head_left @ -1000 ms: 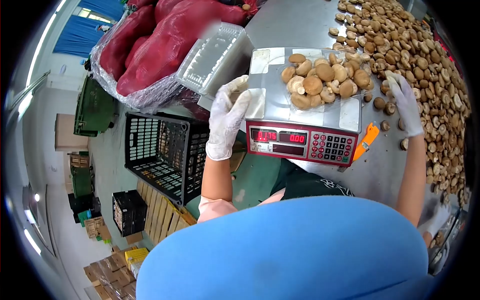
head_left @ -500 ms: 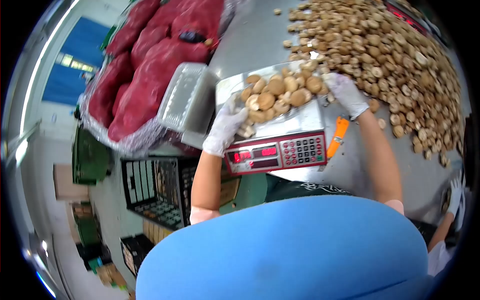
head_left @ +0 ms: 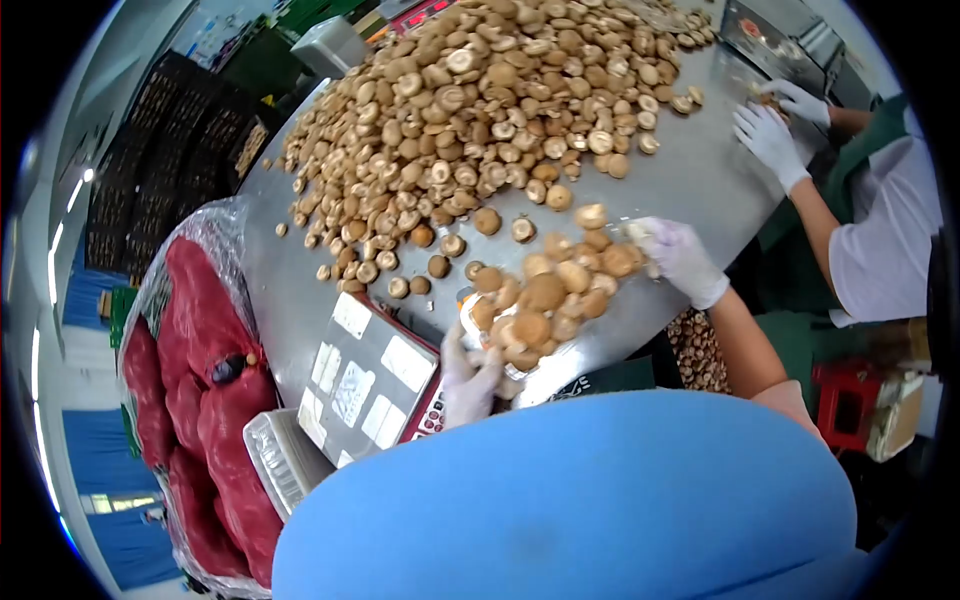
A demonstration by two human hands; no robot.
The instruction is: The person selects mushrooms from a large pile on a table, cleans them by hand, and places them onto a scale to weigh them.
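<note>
On the far left lie red sacks (head_left: 200,400) in clear wrap. Next to them sits a stack of clear boxes (head_left: 280,460). Then comes the scale (head_left: 365,385), and its top has nothing on it.

Just right of the scale, the left hand (head_left: 468,378) in a white glove grips one end of a clear tray (head_left: 545,300). The tray is piled high with mushrooms. The right hand (head_left: 680,262), gloved too, grips the other end. So the tray hangs in the air between the two hands, over the near edge of the tabletop (head_left: 690,180), right of the scale.

Behind it, a big heap of loose mushrooms (head_left: 480,100) covers the tabletop. On the far right, another person in white gloves (head_left: 770,135) works at the tabletop.

I think the tray could go wrong easily. It looks thin and bendy, and it is very full. If it tips or sags in the middle, the top mushrooms may roll off and fall to the floor. A slippery glove could lose its hold as well.
</note>
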